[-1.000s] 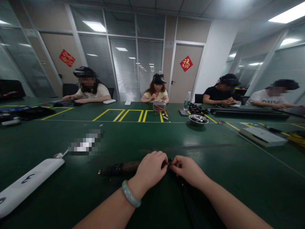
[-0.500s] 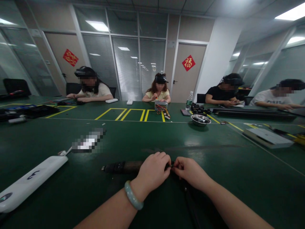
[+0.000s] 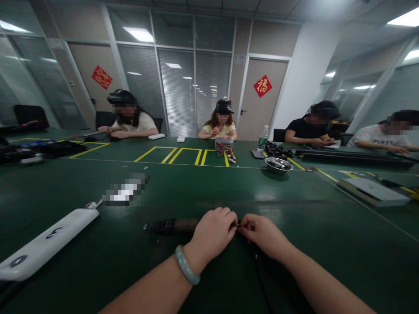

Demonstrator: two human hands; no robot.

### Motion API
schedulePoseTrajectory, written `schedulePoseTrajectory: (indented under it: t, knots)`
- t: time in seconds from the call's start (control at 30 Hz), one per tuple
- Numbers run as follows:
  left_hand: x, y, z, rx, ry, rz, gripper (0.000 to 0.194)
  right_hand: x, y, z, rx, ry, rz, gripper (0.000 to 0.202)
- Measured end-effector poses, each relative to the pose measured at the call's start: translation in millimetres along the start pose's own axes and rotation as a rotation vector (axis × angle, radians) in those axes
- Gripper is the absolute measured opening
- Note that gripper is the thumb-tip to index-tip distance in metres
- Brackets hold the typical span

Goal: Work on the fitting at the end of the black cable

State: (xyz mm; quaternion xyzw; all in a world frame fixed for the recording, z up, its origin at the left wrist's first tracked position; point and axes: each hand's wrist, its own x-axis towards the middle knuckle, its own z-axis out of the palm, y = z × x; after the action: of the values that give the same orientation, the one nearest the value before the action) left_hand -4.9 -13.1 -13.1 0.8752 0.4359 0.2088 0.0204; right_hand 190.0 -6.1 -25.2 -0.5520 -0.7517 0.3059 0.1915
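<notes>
Lying sideways on the green table is a dark electric screwdriver, its narrow tip to the left. My left hand covers its right end with curled fingers and seems closed on it. Close against those fingertips, my right hand pinches something small and dark that I cannot make out. A light green bangle circles my left wrist. Beneath my right hand, a long black cable or rod runs down toward the near edge; its upper end is hidden.
To the left lie a long white device and a blurred-out phone. Farther back are a metal bowl of small parts, a bottle and a grey box with wires. A flat white box sits right. Several people sit opposite.
The view has shifted slightly, so everything appears a little to the right. Both hands keep their closed grip at the screwdriver's right end, with only tiny finger movement.
</notes>
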Motion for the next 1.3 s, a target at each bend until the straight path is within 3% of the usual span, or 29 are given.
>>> schedulePoseTrajectory:
  t: [1.3]
  knots:
    - [4.5, -0.3, 3.5, -0.018, -0.003, -0.076, 0.006, 0.6, -4.4, 0.8, 0.008, 0.007, 0.075, 0.013]
